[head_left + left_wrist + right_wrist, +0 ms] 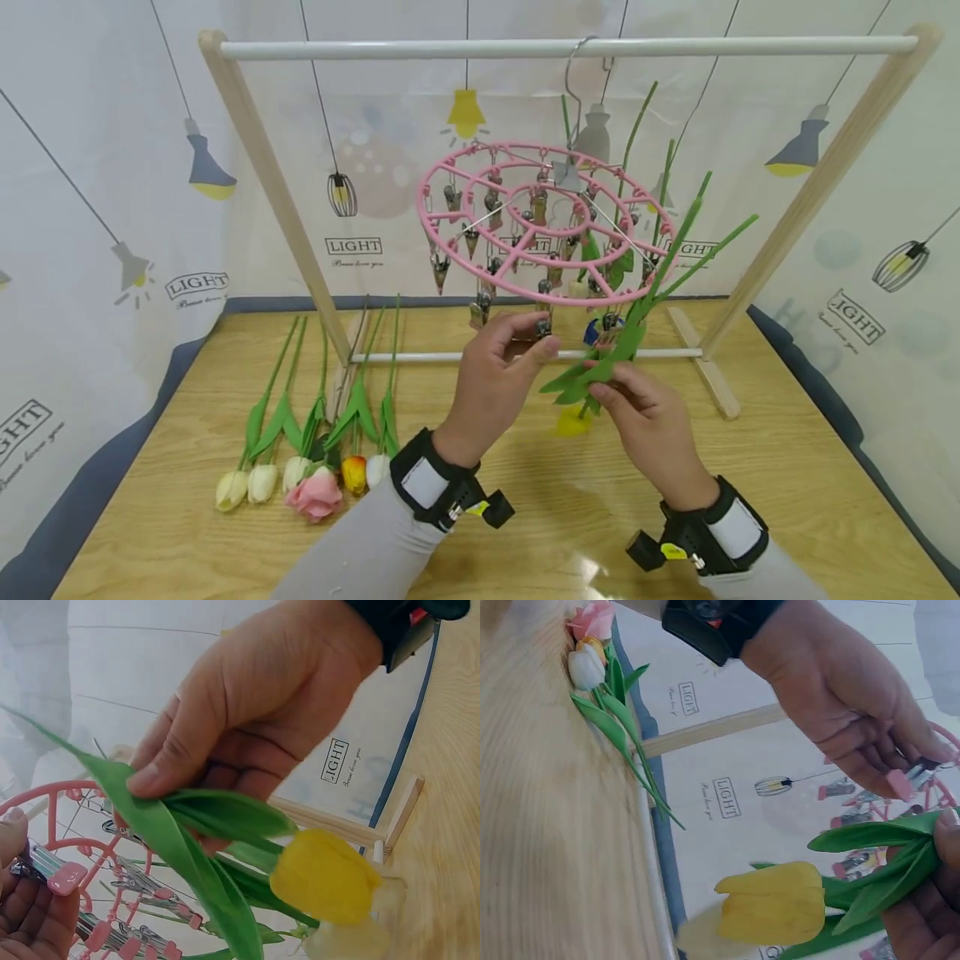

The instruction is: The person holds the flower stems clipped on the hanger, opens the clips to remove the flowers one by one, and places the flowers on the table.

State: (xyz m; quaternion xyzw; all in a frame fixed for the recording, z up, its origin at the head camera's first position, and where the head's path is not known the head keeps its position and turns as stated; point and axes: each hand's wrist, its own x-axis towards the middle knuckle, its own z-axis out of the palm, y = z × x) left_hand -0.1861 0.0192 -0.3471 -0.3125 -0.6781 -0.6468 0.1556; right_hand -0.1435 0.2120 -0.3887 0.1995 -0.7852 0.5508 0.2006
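My left hand (pixel 491 383) pinches a metal clip with pink tips (pixel 67 877) between thumb and fingers; the clip hangs at the near side of a round pink hanger (pixel 450 242). With my right hand (pixel 652 425) I grip a yellow tulip (pixel 776 904) by its green leaves and stem, just right of the left hand. The blossom points down, and its stem rises past the hanger's right edge. In the left wrist view the right hand's thumb presses on a leaf (pixel 135 810). Other clips dangle from the hanger's rings.
A wooden stand with a white top bar (pixel 420 50) carries the hanger by its hook. Several flowers, among them a pink rose (pixel 315 494) and a white tulip (pixel 586 667), lie on the wooden table (pixel 525 533) at left. A blue flower (pixel 592 332) hangs behind my hands.
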